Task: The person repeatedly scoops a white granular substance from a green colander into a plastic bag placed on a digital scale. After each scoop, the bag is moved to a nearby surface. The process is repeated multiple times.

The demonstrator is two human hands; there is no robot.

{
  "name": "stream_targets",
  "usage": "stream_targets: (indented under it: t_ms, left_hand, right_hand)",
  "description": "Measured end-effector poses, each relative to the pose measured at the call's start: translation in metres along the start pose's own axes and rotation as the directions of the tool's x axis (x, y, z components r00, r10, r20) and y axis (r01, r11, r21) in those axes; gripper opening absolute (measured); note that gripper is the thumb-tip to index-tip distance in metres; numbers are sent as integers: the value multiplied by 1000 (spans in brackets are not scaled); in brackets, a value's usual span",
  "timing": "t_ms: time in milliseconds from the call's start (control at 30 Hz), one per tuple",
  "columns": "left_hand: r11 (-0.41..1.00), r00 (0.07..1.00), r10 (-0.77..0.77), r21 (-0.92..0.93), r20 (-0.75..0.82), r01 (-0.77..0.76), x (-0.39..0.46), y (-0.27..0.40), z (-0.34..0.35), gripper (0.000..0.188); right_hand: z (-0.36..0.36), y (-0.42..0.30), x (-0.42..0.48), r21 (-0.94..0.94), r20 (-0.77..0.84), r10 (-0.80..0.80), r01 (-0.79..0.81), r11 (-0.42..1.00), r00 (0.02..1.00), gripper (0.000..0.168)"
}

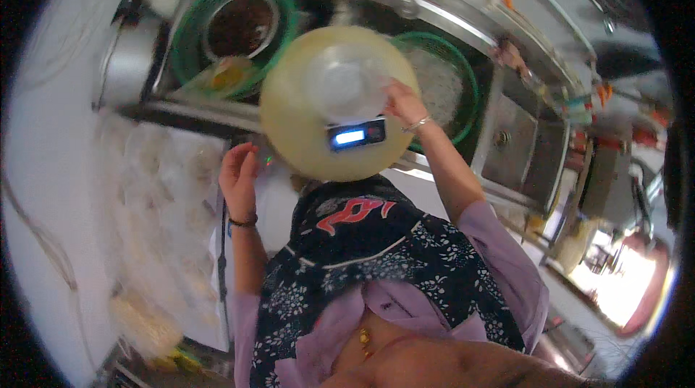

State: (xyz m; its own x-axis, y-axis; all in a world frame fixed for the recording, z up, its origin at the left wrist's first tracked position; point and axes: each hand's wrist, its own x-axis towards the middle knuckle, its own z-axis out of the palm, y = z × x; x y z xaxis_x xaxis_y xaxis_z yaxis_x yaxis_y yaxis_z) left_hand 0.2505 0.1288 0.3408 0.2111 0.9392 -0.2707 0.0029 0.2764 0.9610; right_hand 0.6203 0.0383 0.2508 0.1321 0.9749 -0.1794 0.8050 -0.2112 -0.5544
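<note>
A kitchen scale (356, 134) with a lit display stands on a round yellowish board (290, 116). On top of the scale sits a round, whitish translucent bowl (342, 81), blurred, so its contents cannot be told. My right hand (403, 101) is at the right rim of the bowl, fingers bent against it; whether they pinch it is not clear. My left hand (239, 168) is raised to the left of the board, fingers loosely curved, with nothing seen in it.
Left of the board a green basket (182, 40) holds a bowl of dark contents; a second green basket (474, 89) with whitish contents stands at right. A metal sink (513, 138) lies further right. Plastic-wrapped pale items (157, 198) cover a tray at left.
</note>
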Motion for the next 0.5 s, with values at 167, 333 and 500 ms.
stream_targets:
  t_ms: [167, 333, 500]
  left_hand:
    - [969, 997, -45, 244, 56, 29, 3, 10, 2, 17]
    - [960, 995, -101, 263, -3, 98, -3, 22, -20, 17]
    - [906, 990, -139, 405, 15, 121, -21, 48, -15, 17]
  right_hand:
    - [-24, 12, -13, 891, 44, 494, -258, 374, 868, 36]
    - [23, 150, -23, 375, -114, 605, -529, 761, 788, 60]
    - [123, 137, -38, -274, -60, 403, -404, 873, 913, 69]
